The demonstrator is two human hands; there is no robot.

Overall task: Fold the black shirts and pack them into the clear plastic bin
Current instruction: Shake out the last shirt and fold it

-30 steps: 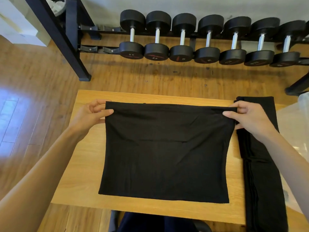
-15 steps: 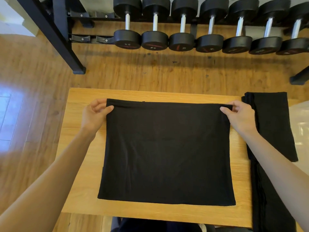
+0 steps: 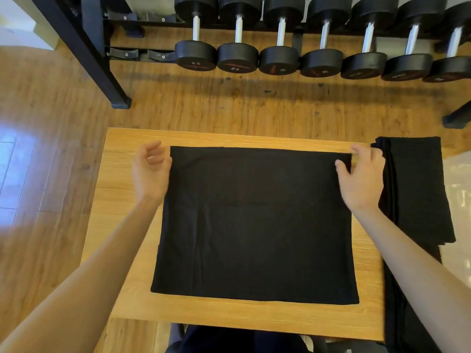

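Note:
A black shirt point(image 3: 254, 222), folded into a wide rectangle, lies flat on the wooden table point(image 3: 132, 250). My left hand point(image 3: 151, 169) hovers just off the shirt's far left corner with loosely curled fingers and holds nothing. My right hand point(image 3: 362, 174) is at the far right corner, thumb on the cloth and fingers over its edge. A stack of black shirts point(image 3: 418, 189) lies along the table's right side and hangs toward me. The clear plastic bin point(image 3: 458, 179) shows only as a pale patch at the right edge.
A black rack of several dumbbells point(image 3: 280, 59) stands on the wooden floor beyond the table. A rack leg point(image 3: 119, 103) stands at the far left. A dark seat point(image 3: 229, 340) shows below the table's near edge.
My left hand has let go of the shirt's far left corner and moved slightly away, fingers loosened. The shirt now lies flat. My right hand stays at the far right corner.

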